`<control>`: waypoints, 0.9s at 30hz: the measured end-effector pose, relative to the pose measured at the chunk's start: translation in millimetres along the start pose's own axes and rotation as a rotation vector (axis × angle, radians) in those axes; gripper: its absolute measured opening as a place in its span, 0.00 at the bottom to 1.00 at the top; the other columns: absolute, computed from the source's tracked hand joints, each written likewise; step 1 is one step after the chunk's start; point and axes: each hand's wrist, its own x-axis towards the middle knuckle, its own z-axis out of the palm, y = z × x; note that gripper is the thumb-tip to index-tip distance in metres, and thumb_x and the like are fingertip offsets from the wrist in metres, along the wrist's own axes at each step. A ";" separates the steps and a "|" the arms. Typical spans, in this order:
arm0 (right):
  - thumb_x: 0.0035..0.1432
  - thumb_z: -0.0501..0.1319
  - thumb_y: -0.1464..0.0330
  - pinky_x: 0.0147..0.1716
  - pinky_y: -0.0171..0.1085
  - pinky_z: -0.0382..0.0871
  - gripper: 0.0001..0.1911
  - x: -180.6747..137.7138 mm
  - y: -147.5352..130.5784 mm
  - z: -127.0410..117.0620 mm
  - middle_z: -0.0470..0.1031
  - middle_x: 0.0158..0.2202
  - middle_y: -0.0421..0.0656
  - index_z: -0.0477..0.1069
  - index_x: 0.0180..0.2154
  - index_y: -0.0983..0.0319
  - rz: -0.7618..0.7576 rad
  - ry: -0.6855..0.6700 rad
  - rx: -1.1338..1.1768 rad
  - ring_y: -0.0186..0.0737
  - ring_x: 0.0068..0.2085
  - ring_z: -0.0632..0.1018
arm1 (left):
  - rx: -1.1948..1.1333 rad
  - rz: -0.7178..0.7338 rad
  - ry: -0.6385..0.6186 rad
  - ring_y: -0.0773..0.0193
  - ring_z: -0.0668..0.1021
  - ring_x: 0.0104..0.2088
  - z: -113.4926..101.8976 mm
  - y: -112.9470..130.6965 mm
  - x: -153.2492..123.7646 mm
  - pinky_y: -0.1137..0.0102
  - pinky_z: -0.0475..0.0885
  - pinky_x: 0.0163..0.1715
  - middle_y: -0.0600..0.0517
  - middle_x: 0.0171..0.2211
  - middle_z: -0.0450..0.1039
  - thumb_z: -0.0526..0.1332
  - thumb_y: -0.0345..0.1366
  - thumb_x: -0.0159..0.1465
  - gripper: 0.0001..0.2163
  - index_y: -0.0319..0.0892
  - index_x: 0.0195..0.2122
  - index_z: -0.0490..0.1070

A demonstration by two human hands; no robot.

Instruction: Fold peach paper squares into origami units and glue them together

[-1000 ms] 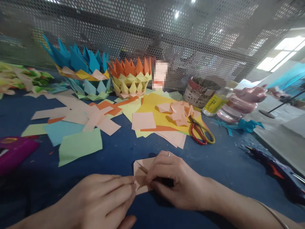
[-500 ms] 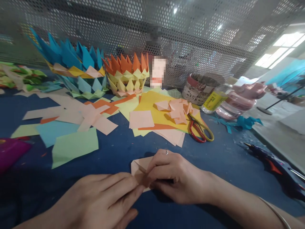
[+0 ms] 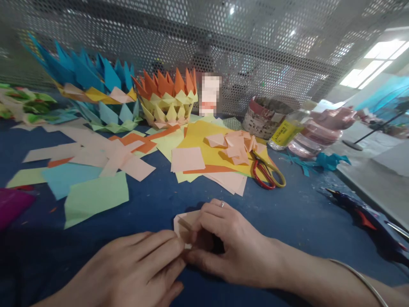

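Note:
A pale pink piece of paper (image 3: 181,222), partly folded, lies on the blue tabletop between my hands. My left hand (image 3: 140,262) presses its near left edge, fingers held together. My right hand (image 3: 223,238), with a ring on one finger, pinches the paper's near right side between thumb and fingers. Most of the paper is hidden under my hands. Beyond it lie a pink paper square (image 3: 187,159), several folded pink pieces (image 3: 236,147) on a yellow sheet (image 3: 201,132), and scissors (image 3: 267,172) with one red and one yellow handle loop.
Two folded-paper crowns, one blue-topped (image 3: 92,76) and one orange-topped (image 3: 168,98), stand at the back left. Loose paper sheets (image 3: 99,196) spread in front. A round container (image 3: 265,115), a yellow-labelled bottle (image 3: 286,132) and a glue gun (image 3: 364,217) are on the right.
My right thumb has moved left and nearer to my left fingers, and the right hand's grip looks wider. The left hand stays on the paper. The view has shifted slightly.

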 end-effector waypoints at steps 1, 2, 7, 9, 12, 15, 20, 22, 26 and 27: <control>0.64 0.66 0.70 0.41 0.38 0.65 0.08 -0.3 -1.1 0.9 0.74 0.32 0.39 0.67 0.34 0.60 0.015 -0.009 -0.015 0.37 0.35 0.74 | 0.007 -0.003 0.002 0.66 0.79 0.34 0.4 0.2 -0.7 0.69 0.69 0.35 0.56 0.32 0.78 0.44 0.33 0.80 0.21 0.45 0.37 0.75; 0.62 0.65 0.73 0.41 0.38 0.65 0.07 -0.5 -1.9 1.1 0.74 0.33 0.39 0.67 0.35 0.60 0.024 -0.019 -0.027 0.38 0.36 0.74 | 0.014 -0.004 -0.005 0.66 0.79 0.35 0.8 0.3 -1.6 0.69 0.69 0.35 0.56 0.33 0.79 0.44 0.33 0.80 0.21 0.44 0.38 0.75; 0.59 0.63 0.80 0.44 0.38 0.65 0.10 -0.8 -1.5 -1.5 0.76 0.37 0.41 0.67 0.38 0.61 -0.004 -0.073 -0.014 0.38 0.39 0.74 | 0.039 -0.006 -0.033 0.67 0.80 0.40 2.7 0.8 -7.4 0.70 0.69 0.40 0.56 0.38 0.82 0.44 0.33 0.80 0.20 0.43 0.45 0.77; 0.59 0.64 0.80 0.43 0.36 0.65 0.11 -0.8 -0.4 -1.5 0.75 0.36 0.40 0.68 0.37 0.61 0.025 -0.058 0.002 0.38 0.39 0.74 | 0.042 -0.011 -0.012 0.67 0.81 0.40 3.2 2.1 -8.5 0.70 0.69 0.40 0.56 0.37 0.82 0.45 0.34 0.80 0.20 0.44 0.43 0.78; 0.58 0.65 0.82 0.40 0.34 0.64 0.12 -1.2 -0.3 -0.5 0.73 0.34 0.38 0.68 0.36 0.61 0.087 -0.014 0.015 0.36 0.38 0.73 | 0.027 -0.043 0.008 0.68 0.80 0.37 3.1 4.4 -8.5 0.71 0.70 0.38 0.56 0.34 0.82 0.46 0.36 0.80 0.21 0.44 0.38 0.78; 0.58 0.65 0.83 0.38 0.33 0.64 0.13 -1.1 -1.2 -1.6 0.72 0.33 0.37 0.69 0.36 0.61 0.116 -0.011 0.020 0.35 0.37 0.72 | 0.000 -0.050 0.004 0.67 0.80 0.35 1.6 5.4 -7.7 0.72 0.71 0.35 0.56 0.32 0.80 0.47 0.37 0.80 0.22 0.44 0.34 0.77; 0.65 0.64 0.78 0.43 0.34 0.69 0.06 2.7 1.7 -14.4 0.75 0.39 0.41 0.73 0.42 0.63 0.097 -0.056 0.097 0.36 0.42 0.75 | -0.016 -0.032 0.021 0.68 0.80 0.33 -1.2 5.1 -4.7 0.72 0.71 0.31 0.56 0.30 0.78 0.47 0.34 0.79 0.20 0.44 0.35 0.75; 0.72 0.59 0.74 0.47 0.35 0.72 0.06 4.6 4.8 -21.1 0.75 0.44 0.45 0.73 0.47 0.63 0.082 -0.093 0.154 0.36 0.45 0.76 | -0.016 -0.021 0.025 0.68 0.80 0.32 -2.0 4.4 -3.1 0.71 0.70 0.30 0.56 0.28 0.77 0.45 0.33 0.79 0.20 0.44 0.35 0.74; 0.67 0.50 0.84 0.52 0.38 0.72 0.21 5.5 10.1 -26.8 0.73 0.50 0.48 0.75 0.51 0.63 -0.003 -0.160 0.040 0.38 0.51 0.76 | -0.012 0.014 0.017 0.67 0.79 0.28 -2.9 2.3 -1.4 0.70 0.68 0.25 0.56 0.26 0.76 0.47 0.31 0.78 0.19 0.44 0.33 0.73; 0.64 0.51 0.86 0.53 0.39 0.72 0.23 5.1 10.8 -26.7 0.73 0.51 0.49 0.75 0.52 0.63 -0.032 -0.174 -0.011 0.40 0.52 0.75 | -0.001 0.026 0.013 0.66 0.79 0.28 -3.0 2.0 -1.4 0.70 0.68 0.25 0.56 0.26 0.76 0.48 0.30 0.78 0.18 0.43 0.33 0.74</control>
